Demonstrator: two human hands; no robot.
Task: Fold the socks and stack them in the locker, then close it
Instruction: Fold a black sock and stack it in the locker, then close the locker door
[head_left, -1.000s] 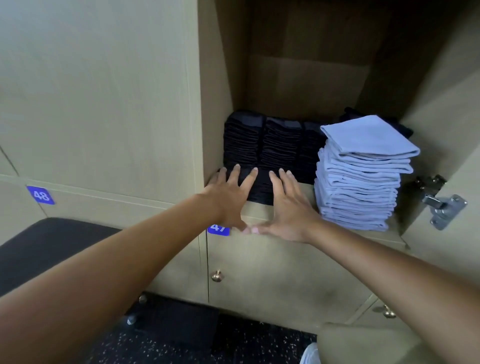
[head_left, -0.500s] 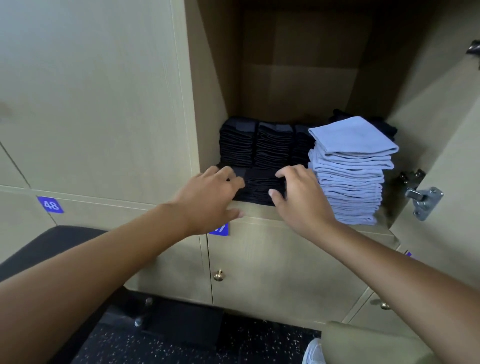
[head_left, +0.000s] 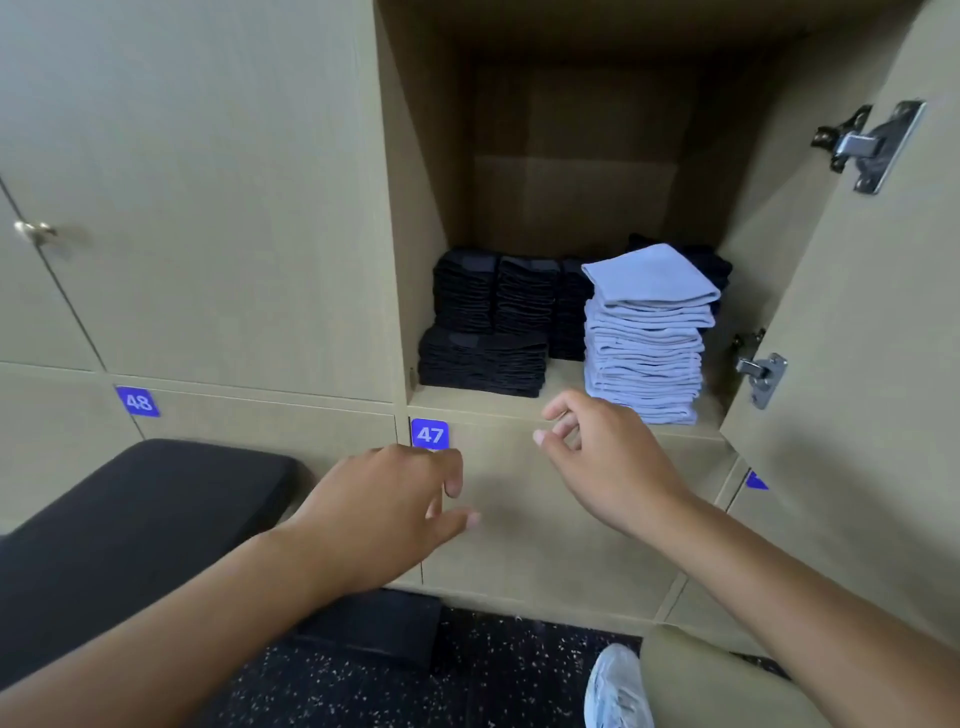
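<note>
Socks (head_left: 644, 332) sit stacked mid-frame inside the locker (head_left: 566, 400). Both hands are loose and holding nothing. Open door (head_left: 852, 364) hangs at the right edge, so the right hand (head_left: 608, 462) is nearer than the left hand (head_left: 384, 514).

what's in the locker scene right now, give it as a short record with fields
locker: open, door swung out to the right
front left: low stack of black socks near the shelf edge
back: taller black stacks behind it
right: tall stack of light blue socks, one folded on top
left hand: in front of the locker below, holds nothing
right hand: below the shelf edge, fingers loosely curled, holds nothing
label below shelf: 47
</note>
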